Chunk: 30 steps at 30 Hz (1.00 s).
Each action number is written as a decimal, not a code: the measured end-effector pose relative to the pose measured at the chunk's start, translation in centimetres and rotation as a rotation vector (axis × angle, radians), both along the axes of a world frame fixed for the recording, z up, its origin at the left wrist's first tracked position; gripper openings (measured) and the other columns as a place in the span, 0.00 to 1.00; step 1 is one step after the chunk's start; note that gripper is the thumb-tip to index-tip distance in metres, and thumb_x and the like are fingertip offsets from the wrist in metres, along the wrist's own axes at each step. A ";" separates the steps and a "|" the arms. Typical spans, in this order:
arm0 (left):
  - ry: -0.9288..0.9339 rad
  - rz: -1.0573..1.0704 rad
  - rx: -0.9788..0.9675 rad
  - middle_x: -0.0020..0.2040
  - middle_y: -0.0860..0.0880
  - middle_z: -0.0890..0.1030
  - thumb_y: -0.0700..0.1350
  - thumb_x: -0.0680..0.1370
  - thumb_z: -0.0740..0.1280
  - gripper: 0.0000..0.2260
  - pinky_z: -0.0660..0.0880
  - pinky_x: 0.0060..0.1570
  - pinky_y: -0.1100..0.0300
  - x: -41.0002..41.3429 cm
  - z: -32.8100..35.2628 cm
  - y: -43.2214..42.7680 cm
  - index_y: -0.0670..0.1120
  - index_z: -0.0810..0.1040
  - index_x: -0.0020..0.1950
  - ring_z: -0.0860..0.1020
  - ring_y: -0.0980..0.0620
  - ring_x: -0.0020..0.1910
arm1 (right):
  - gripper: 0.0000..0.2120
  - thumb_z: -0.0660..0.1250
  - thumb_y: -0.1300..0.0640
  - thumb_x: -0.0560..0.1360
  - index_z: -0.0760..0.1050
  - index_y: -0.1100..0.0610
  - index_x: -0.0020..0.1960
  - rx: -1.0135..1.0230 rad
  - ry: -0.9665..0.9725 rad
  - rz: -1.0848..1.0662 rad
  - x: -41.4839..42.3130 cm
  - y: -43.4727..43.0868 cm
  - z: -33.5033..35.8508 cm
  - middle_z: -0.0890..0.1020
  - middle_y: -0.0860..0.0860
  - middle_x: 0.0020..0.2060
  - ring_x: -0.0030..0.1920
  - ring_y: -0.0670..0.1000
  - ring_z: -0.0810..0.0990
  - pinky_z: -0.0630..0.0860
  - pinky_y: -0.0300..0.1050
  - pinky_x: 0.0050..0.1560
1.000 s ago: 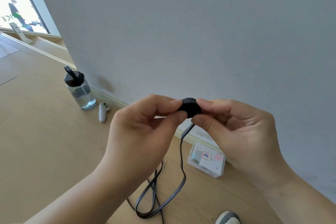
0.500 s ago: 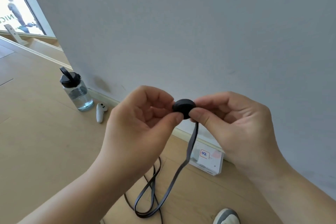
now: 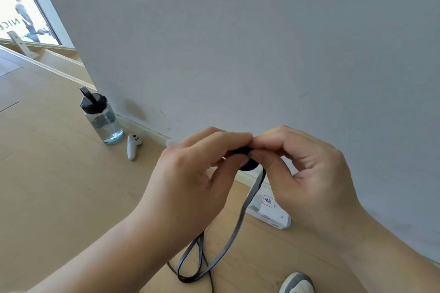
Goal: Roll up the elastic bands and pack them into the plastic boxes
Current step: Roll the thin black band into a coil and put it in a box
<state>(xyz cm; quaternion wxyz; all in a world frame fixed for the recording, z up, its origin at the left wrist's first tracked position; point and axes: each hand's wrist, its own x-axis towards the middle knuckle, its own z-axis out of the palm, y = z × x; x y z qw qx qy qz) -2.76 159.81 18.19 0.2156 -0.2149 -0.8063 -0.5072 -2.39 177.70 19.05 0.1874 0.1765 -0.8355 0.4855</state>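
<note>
A black elastic band is partly wound into a small tight roll (image 3: 247, 164), held in the air between both hands. My left hand (image 3: 190, 178) pinches the roll from the left, and my right hand (image 3: 307, 173) pinches it from the right with thumb and forefinger. The loose tail of the band (image 3: 240, 219) hangs down from the roll and lies in loops on the wooden floor. A clear plastic box (image 3: 273, 211) with a red-bordered label sits on the floor by the wall, partly hidden behind my right hand.
A grey wall (image 3: 238, 43) rises right ahead. A water bottle (image 3: 101, 119) with a black cap and a white controller (image 3: 132, 146) stand on the floor at the left by the skirting. A shoe toe (image 3: 297, 284) shows at the bottom edge.
Both hands have closed in tighter around the roll, hiding most of it. The fingertips now meet over its top, and the hanging tail has shifted slightly right.
</note>
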 end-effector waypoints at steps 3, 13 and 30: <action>-0.183 0.019 0.249 0.44 0.54 0.87 0.31 0.75 0.74 0.11 0.83 0.46 0.64 0.0 0.5 0.0 0.46 0.87 0.50 0.87 0.57 0.44 | 0.08 0.76 0.62 0.72 0.86 0.53 0.49 -0.280 -0.173 -0.035 0.2 -0.3 0.3 0.89 0.47 0.41 0.45 0.50 0.89 0.83 0.43 0.50; -0.517 -0.039 0.422 0.44 0.51 0.88 0.32 0.73 0.76 0.07 0.84 0.47 0.55 0.2 1.0 -0.3 0.42 0.81 0.41 0.88 0.52 0.44 | 0.10 0.73 0.69 0.74 0.85 0.55 0.48 -0.310 -0.159 -0.017 0.2 -0.4 -0.3 0.88 0.50 0.45 0.48 0.54 0.88 0.83 0.45 0.52; -0.382 -0.039 0.164 0.41 0.58 0.87 0.34 0.74 0.77 0.12 0.82 0.42 0.64 0.5 1.3 -0.2 0.50 0.84 0.49 0.86 0.60 0.43 | 0.10 0.71 0.72 0.76 0.84 0.59 0.49 0.063 0.086 0.024 0.0 -0.3 -0.1 0.86 0.48 0.43 0.48 0.48 0.86 0.79 0.35 0.50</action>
